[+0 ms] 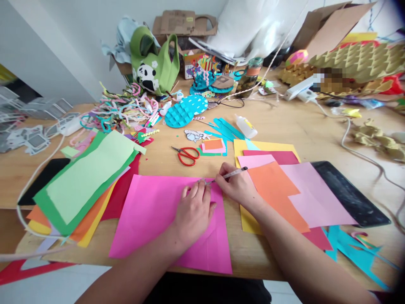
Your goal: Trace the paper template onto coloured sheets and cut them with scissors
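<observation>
A large bright pink sheet of paper (148,219) lies on the wooden table in front of me. My left hand (193,213) rests flat on it, fingers stretched out together toward the top edge. Under those fingertips is a small greyish piece (202,181), mostly covered, so its kind is unclear. My right hand (237,188) grips a slim pale pen (236,172) with a black end, its tip at the small piece near the sheet's top right. Just beyond the sheet lie red-handled scissors (187,156), apart from both hands.
Green and other coloured papers (88,177) are stacked at left, orange and pink sheets (274,190) at right over a black tablet-like slab (348,194). A glue bottle (246,126), blue strips (224,130) and pipe cleaners (117,109) lie farther back. A white cable (351,154) crosses the right side.
</observation>
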A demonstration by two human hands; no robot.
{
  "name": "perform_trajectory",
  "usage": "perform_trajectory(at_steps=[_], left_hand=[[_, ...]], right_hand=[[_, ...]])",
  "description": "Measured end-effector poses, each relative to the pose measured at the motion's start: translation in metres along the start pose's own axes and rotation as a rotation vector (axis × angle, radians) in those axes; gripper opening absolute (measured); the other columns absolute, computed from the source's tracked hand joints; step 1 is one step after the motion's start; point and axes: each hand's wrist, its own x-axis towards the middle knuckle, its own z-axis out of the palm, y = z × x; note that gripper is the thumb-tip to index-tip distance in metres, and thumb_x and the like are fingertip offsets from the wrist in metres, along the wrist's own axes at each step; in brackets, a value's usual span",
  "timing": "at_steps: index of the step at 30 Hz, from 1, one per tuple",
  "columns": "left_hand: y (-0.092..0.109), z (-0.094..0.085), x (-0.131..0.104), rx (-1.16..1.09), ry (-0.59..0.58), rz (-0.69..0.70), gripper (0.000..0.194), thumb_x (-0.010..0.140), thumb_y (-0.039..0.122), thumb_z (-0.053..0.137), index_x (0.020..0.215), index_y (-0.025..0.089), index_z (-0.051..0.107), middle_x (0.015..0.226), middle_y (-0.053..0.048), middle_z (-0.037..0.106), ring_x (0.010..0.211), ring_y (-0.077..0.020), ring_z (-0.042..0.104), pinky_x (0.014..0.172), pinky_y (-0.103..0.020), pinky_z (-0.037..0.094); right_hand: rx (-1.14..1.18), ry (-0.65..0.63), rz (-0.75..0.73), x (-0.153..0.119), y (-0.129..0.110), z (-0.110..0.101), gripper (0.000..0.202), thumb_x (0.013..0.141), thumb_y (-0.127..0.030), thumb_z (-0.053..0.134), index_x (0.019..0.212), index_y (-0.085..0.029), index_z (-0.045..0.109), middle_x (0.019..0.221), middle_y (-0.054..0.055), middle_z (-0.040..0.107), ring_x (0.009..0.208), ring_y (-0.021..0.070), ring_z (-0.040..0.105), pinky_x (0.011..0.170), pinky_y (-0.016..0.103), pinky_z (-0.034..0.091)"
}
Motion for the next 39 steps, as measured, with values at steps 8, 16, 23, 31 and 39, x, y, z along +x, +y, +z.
perform_trajectory(at_steps=[8, 16, 23, 31, 39], left_hand=[[0.001, -0.001, 0.000, 0.008, -0.018, 0.001, 0.041, 0.093, 0.032, 0.045, 0.127, 0.009, 0.049, 0.135, -0.018, 0.051, 0.124, -0.0271, 0.045, 0.096, -0.046, 0.038], [0.000, 0.001, 0.000, 0.002, -0.003, 0.003, 0.041, 0.093, 0.032, 0.046, 0.127, 0.009, 0.049, 0.134, -0.018, 0.052, 0.123, -0.0269, 0.046, 0.095, -0.045, 0.038], [0.000, 0.002, 0.000, 0.000, -0.005, 0.001, 0.042, 0.093, 0.032, 0.045, 0.127, 0.008, 0.050, 0.136, -0.018, 0.050, 0.124, -0.0275, 0.045, 0.096, -0.046, 0.039], [0.000, 0.001, 0.000, -0.004, -0.013, -0.004, 0.042, 0.093, 0.033, 0.045, 0.127, 0.008, 0.050, 0.136, -0.018, 0.051, 0.124, -0.0274, 0.047, 0.096, -0.046, 0.039], [0.001, 0.003, -0.001, -0.012, 0.054, 0.004, 0.040, 0.093, 0.030, 0.046, 0.123, 0.005, 0.053, 0.129, -0.021, 0.056, 0.120, -0.0287, 0.051, 0.096, -0.045, 0.041]], right_hand=[[-0.007, 0.018, -0.008, 0.000, 0.002, 0.000, 0.014, 0.074, -0.022, 0.049, 0.063, -0.022, 0.040, 0.053, -0.004, 0.046, 0.049, 0.0115, 0.045, 0.049, 0.023, 0.031], [-0.050, 0.017, 0.009, -0.001, -0.004, 0.000, 0.016, 0.073, -0.022, 0.048, 0.061, -0.022, 0.038, 0.051, -0.004, 0.045, 0.047, 0.0109, 0.043, 0.047, 0.023, 0.029], [-0.002, -0.034, -0.008, -0.004, -0.009, 0.002, 0.017, 0.077, -0.025, 0.047, 0.063, -0.023, 0.038, 0.053, -0.004, 0.045, 0.048, 0.0116, 0.045, 0.048, 0.024, 0.031], [0.013, -0.045, 0.006, -0.004, -0.008, 0.003, 0.014, 0.076, -0.023, 0.047, 0.064, -0.023, 0.040, 0.053, -0.003, 0.048, 0.050, 0.0129, 0.046, 0.049, 0.024, 0.031], [0.020, -0.051, 0.019, -0.004, -0.008, 0.003, 0.014, 0.076, -0.026, 0.048, 0.064, -0.023, 0.041, 0.054, -0.003, 0.050, 0.050, 0.0131, 0.047, 0.049, 0.025, 0.032]])
